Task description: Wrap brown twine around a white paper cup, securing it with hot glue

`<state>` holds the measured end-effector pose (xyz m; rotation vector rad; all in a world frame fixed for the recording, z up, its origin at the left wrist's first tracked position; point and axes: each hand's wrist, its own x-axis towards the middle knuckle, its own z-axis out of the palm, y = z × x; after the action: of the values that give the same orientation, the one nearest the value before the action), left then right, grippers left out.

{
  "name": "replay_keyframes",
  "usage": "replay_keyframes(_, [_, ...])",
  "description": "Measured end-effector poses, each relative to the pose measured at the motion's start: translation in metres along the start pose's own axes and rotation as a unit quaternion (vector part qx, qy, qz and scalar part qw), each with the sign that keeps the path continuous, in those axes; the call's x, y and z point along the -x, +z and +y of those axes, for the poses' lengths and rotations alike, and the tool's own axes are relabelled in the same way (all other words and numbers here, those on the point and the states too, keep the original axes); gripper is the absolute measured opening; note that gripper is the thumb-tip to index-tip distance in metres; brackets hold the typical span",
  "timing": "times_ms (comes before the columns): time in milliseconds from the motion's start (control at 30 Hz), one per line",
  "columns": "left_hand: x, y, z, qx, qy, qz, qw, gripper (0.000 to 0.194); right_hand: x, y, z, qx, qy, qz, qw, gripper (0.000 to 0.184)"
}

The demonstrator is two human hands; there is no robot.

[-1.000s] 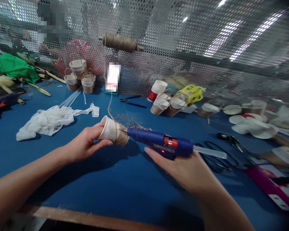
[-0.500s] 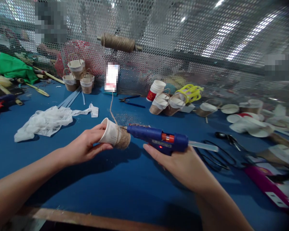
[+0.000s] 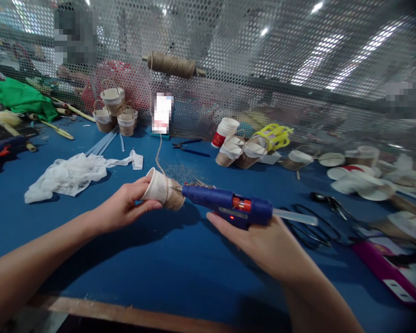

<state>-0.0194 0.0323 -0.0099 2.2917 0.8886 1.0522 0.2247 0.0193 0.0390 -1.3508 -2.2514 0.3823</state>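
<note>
My left hand [image 3: 130, 201] grips a white paper cup [image 3: 156, 186] by its open rim, with some fingers inside. The cup is tipped on its side, its base toward the right. Brown twine [image 3: 174, 198] is wound round its lower part, and a loose strand [image 3: 158, 155] runs up from it toward the back. In my right hand [image 3: 253, 240] is a blue glue gun [image 3: 225, 201] with a red light on and a clear glue stick [image 3: 296, 216] jutting from its rear. Its nozzle points at the edge of the twine winding, touching or very close to it.
A twine spool [image 3: 171, 64] hangs on the perforated metal screen. Twine-wrapped cups [image 3: 113, 99] stand at the back left, near crumpled white lace [image 3: 69, 175]. Pliers [image 3: 190, 147] lie behind the cup. To the right are a black cord [image 3: 308, 226], scissors [image 3: 336, 206] and a purple power strip [image 3: 381, 273].
The cup has turned a little in my left hand, and the twine strand now meets it nearer the rim. The glue gun's nozzle stays by the winding. The view has shifted slightly.
</note>
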Motion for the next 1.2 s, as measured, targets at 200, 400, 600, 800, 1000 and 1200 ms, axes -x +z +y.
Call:
replay_keyframes(200, [-0.001,0.000,0.000,0.003,-0.012,-0.009,1.000,0.018,0.003,0.002,0.003,0.019,-0.031,0.005,0.999,0.014])
replay_keyframes(400, [0.000,0.001,-0.001,0.006,-0.033,-0.001,0.999,0.018,-0.001,-0.002,-0.001,-0.043,0.012,-0.027,0.999,0.014])
replay_keyframes(600, [-0.001,0.000,-0.001,0.016,-0.045,0.023,0.999,0.018,-0.007,-0.007,0.001,-0.263,0.129,-0.115,0.949,0.020])
replay_keyframes(800, [-0.001,0.001,0.000,0.010,-0.038,0.032,0.999,0.018,-0.018,-0.003,0.013,-0.345,0.168,-0.069,0.921,0.027])
replay_keyframes(1000, [-0.001,0.001,0.001,-0.012,-0.024,0.031,0.999,0.016,-0.051,-0.007,0.033,-0.358,0.267,-0.027,0.894,0.020])
replay_keyframes(1200, [-0.002,0.002,0.002,-0.037,-0.035,0.012,0.999,0.017,-0.088,0.011,0.073,-0.246,0.343,-0.049,0.905,0.014])
